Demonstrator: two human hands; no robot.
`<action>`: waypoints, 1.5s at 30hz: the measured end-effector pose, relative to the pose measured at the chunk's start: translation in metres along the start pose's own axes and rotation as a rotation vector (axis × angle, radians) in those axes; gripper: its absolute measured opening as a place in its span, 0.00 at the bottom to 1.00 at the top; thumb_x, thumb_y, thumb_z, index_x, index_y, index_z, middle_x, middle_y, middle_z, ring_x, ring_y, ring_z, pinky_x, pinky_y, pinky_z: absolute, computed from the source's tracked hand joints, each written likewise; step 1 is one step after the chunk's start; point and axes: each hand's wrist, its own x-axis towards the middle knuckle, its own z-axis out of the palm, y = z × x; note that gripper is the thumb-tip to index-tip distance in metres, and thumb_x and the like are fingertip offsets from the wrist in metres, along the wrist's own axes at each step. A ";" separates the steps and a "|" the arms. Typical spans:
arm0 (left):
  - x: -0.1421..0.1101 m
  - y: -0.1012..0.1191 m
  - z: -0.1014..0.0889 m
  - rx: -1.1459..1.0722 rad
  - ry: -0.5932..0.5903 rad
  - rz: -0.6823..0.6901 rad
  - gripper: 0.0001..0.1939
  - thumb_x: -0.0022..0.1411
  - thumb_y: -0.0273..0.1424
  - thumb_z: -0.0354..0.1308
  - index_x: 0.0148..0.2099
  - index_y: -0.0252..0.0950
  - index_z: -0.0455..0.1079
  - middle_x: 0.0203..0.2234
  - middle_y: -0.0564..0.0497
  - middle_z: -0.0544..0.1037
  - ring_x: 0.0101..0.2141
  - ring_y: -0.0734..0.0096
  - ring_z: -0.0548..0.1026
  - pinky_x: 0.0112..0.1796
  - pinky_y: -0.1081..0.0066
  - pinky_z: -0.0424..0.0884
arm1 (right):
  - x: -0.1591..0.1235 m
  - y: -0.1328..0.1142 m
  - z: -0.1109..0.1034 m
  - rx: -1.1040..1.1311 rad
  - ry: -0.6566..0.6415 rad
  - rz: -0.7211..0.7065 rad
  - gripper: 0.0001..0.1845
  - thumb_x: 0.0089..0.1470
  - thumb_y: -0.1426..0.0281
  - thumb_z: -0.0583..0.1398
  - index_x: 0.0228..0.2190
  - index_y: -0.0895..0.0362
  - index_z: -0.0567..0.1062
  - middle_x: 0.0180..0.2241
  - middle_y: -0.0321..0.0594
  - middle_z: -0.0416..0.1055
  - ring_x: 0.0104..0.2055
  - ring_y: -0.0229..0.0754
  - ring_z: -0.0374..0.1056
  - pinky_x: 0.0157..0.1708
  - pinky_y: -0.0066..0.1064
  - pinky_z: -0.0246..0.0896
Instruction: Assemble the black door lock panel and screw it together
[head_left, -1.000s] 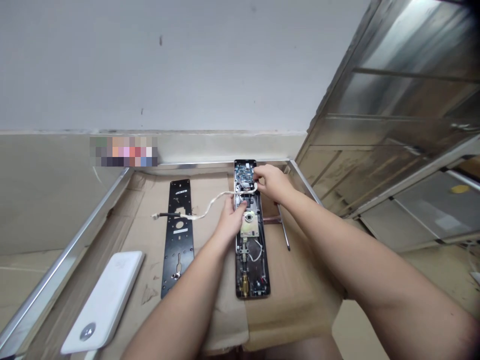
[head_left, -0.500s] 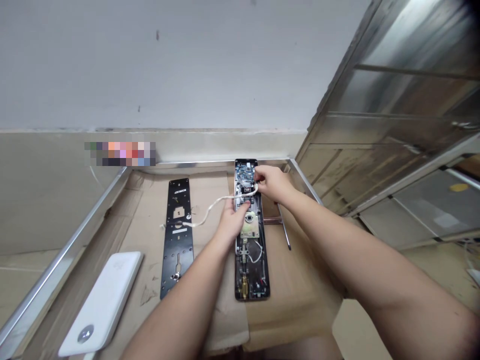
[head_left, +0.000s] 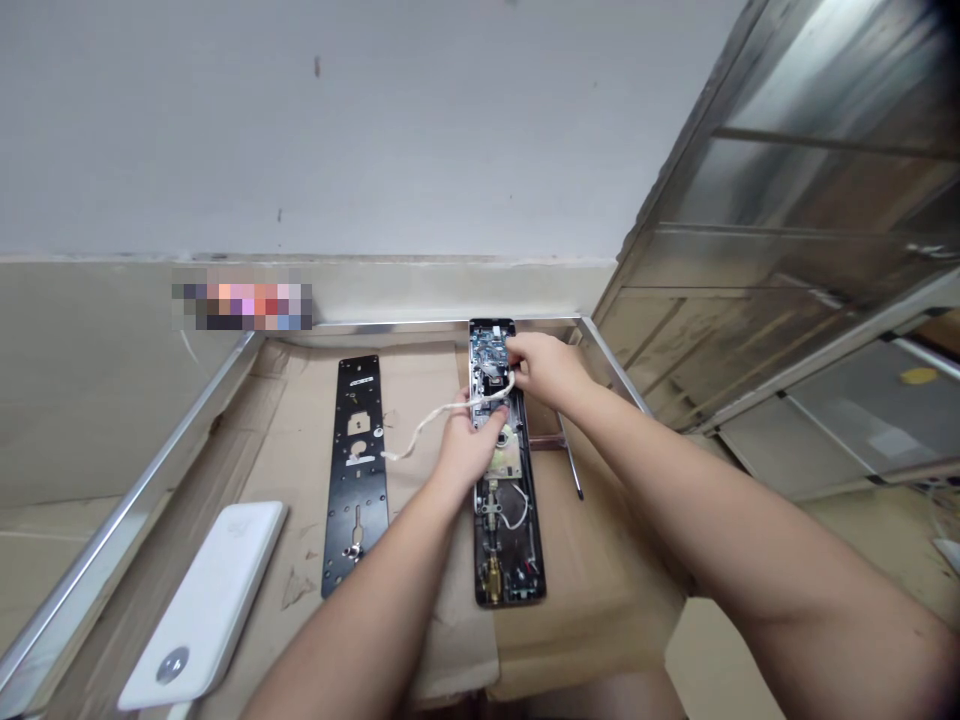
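A long black door lock housing [head_left: 510,530], open side up, shows a blue circuit board [head_left: 489,345] at its far end and a brass-coloured part [head_left: 492,580] at its near end. My left hand [head_left: 471,445] grips its left side, thumb over the inside and fingers partly hidden beneath. At the board's right edge, the closed fingers of my right hand [head_left: 536,362] pinch a white cable [head_left: 427,418], their tips partly hidden. The cable runs left across the housing toward a flat black mounting plate [head_left: 349,510] with cut-outs.
Cardboard [head_left: 585,580] lines the metal-framed table. A white power bank [head_left: 214,600] lies at the near left. Right of the housing lies a screwdriver [head_left: 571,465] beside a reddish-brown bar [head_left: 547,442]. A wall [head_left: 337,150] rises behind, and metal cabinets [head_left: 795,230] stand at right.
The cable's loose left end has drawn to the right across the mounting plate. The housing's near end has swung slightly right, and my left thumb has shifted right over it.
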 end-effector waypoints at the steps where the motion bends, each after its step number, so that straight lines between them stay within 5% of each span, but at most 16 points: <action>1: -0.001 0.002 0.000 0.034 -0.005 0.025 0.26 0.57 0.36 0.67 0.56 0.38 0.67 0.48 0.43 0.81 0.47 0.57 0.80 0.52 0.57 0.71 | 0.000 -0.001 0.000 -0.012 -0.001 0.003 0.08 0.44 0.78 0.59 0.23 0.54 0.66 0.29 0.39 0.72 0.34 0.43 0.64 0.29 0.30 0.46; 6: -0.004 0.006 -0.001 0.007 -0.050 0.106 0.27 0.56 0.37 0.69 0.57 0.37 0.68 0.51 0.43 0.80 0.50 0.58 0.79 0.54 0.59 0.71 | 0.001 -0.004 -0.002 0.000 -0.019 0.045 0.07 0.44 0.78 0.59 0.23 0.55 0.67 0.29 0.39 0.73 0.32 0.42 0.64 0.28 0.30 0.46; 15: -0.005 -0.002 -0.003 -0.044 -0.134 0.021 0.35 0.46 0.36 0.76 0.55 0.34 0.69 0.49 0.39 0.81 0.47 0.57 0.81 0.53 0.55 0.73 | 0.007 0.005 0.001 0.061 -0.052 -0.025 0.10 0.42 0.80 0.60 0.22 0.55 0.64 0.27 0.37 0.68 0.31 0.41 0.61 0.30 0.29 0.49; 30: -0.006 0.004 -0.006 0.079 -0.146 0.101 0.37 0.49 0.35 0.74 0.60 0.35 0.67 0.51 0.40 0.80 0.49 0.54 0.80 0.54 0.53 0.71 | 0.011 0.011 0.004 0.078 -0.108 -0.099 0.11 0.42 0.80 0.59 0.22 0.55 0.62 0.27 0.36 0.66 0.31 0.40 0.60 0.32 0.30 0.50; 45: -0.003 0.001 -0.008 0.127 -0.159 0.092 0.33 0.49 0.34 0.74 0.56 0.35 0.69 0.51 0.41 0.79 0.49 0.57 0.79 0.54 0.55 0.71 | 0.004 0.004 0.000 0.036 -0.084 -0.025 0.09 0.45 0.78 0.59 0.24 0.55 0.65 0.29 0.37 0.70 0.32 0.40 0.61 0.31 0.29 0.48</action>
